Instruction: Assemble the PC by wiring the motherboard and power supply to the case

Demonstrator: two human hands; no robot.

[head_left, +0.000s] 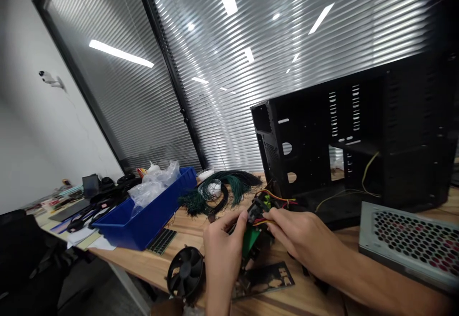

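Note:
At the table's middle, my left hand is closed with its thumb against a black plastic connector. My right hand pinches the red and yellow wires running from that connector. Directly below both hands, a green circuit board shows in part, the rest covered by my fingers. More yellow and red wires loop behind the connector. A black cooling fan lies left of my left wrist. Under the hands is a dark metal plate with cutouts.
An opened black computer case stands at the back right. At the right edge sits a grey power supply. To the left are a blue bin with plastic bags and a bundle of dark green wires.

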